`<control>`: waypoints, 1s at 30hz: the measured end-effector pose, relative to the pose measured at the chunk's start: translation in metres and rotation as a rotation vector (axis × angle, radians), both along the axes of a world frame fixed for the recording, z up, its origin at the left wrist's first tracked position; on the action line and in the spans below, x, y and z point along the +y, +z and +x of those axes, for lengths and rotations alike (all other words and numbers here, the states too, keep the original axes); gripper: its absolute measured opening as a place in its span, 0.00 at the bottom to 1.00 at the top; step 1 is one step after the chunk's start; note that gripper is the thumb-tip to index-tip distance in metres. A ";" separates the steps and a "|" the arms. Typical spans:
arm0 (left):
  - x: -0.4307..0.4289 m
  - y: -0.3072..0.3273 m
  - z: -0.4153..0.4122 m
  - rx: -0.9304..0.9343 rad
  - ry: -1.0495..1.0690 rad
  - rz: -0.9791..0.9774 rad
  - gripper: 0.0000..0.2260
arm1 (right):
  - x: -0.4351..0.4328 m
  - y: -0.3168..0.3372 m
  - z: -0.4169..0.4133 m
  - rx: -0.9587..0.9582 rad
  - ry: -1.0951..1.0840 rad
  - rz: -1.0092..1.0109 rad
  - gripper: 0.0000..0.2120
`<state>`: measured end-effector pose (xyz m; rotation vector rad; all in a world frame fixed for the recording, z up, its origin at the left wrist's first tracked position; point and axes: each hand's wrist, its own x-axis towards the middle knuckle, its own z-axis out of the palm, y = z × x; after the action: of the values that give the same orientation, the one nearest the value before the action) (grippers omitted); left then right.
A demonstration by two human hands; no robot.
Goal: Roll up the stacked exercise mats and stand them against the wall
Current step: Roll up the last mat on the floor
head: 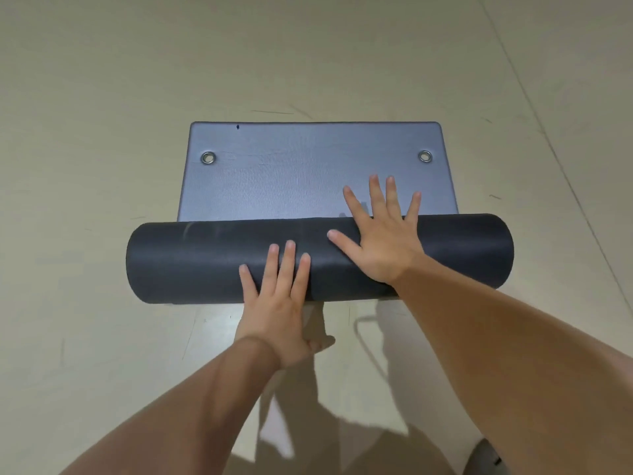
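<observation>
A grey exercise mat lies on the floor, most of it wound into a thick dark roll lying crosswise in front of me. Its last flat stretch reaches away from the roll and carries two metal eyelets near the far corners. My left hand presses flat on the near side of the roll with straight fingers. My right hand lies spread over the top of the roll, fingertips reaching onto the flat part. No other mat shows.
Pale beige floor surrounds the mat on all sides, with faint seams running diagonally at the right. My shadow falls on the floor below the roll. No wall is in view.
</observation>
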<state>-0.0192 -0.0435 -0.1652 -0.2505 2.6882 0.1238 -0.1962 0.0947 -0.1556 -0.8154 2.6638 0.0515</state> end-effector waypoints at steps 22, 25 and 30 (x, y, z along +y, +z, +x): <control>-0.081 0.001 -0.178 0.084 0.049 -0.137 0.71 | -0.046 -0.005 -0.091 0.181 0.140 -0.059 0.57; -0.094 0.001 -0.206 0.083 0.047 -0.163 0.63 | -0.055 -0.007 -0.111 0.162 0.187 0.108 0.72; -0.107 0.007 -0.225 0.096 0.001 -0.150 0.51 | -0.076 0.003 -0.144 0.159 0.271 0.179 0.65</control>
<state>-0.2444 -0.1506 -0.1581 -0.2982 2.7966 -0.0671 -0.3398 0.0183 -0.1530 -1.1462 2.6239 0.4319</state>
